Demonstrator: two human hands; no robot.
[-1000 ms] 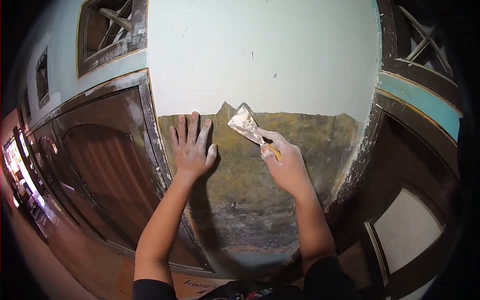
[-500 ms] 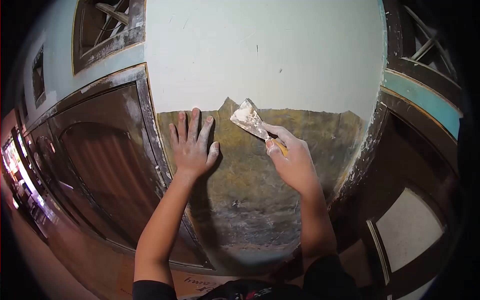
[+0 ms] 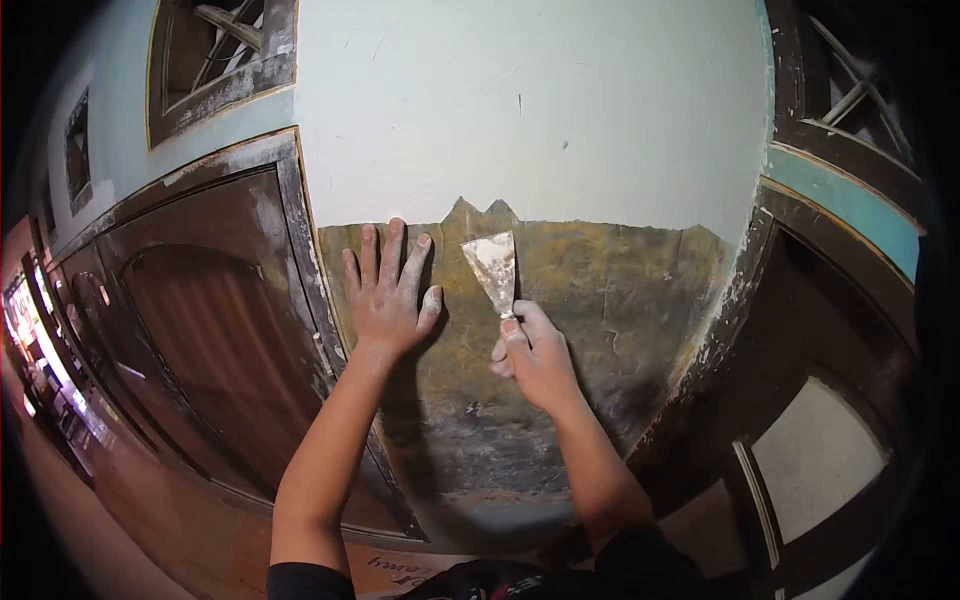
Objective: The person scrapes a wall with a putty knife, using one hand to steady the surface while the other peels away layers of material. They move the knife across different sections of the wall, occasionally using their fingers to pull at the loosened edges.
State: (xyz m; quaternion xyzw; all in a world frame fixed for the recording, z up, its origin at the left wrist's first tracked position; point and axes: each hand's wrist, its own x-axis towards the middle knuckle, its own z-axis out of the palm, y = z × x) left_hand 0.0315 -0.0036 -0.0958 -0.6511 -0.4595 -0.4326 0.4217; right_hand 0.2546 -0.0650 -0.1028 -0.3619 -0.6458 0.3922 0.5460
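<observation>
My left hand [image 3: 388,295] lies flat against the wall, fingers spread, with its fingertips close to the ragged edge of the pale paint. My right hand [image 3: 537,355] is wrapped round the handle of a putty knife [image 3: 492,268]. Its blade is smeared with white residue and points upward, just below two small peaks in the paint edge. The putty knife's handle is mostly hidden in my fist. Behind both hands is a bare, stained brown-yellow patch of wall [image 3: 560,450]; above it the pale painted wall [image 3: 540,110] shows a few dark nicks.
A dark wooden door [image 3: 210,290] with a worn frame stands to the left. To the right is another dark frame [image 3: 750,270] with flaking paint, and a panel with a pale inset [image 3: 820,460]. Printed cardboard [image 3: 390,570] lies on the floor below.
My right hand has moved down and left, turning the putty knife more upright. Its blade has left the paint edge, where a second peak now shows. My left hand stays in place.
</observation>
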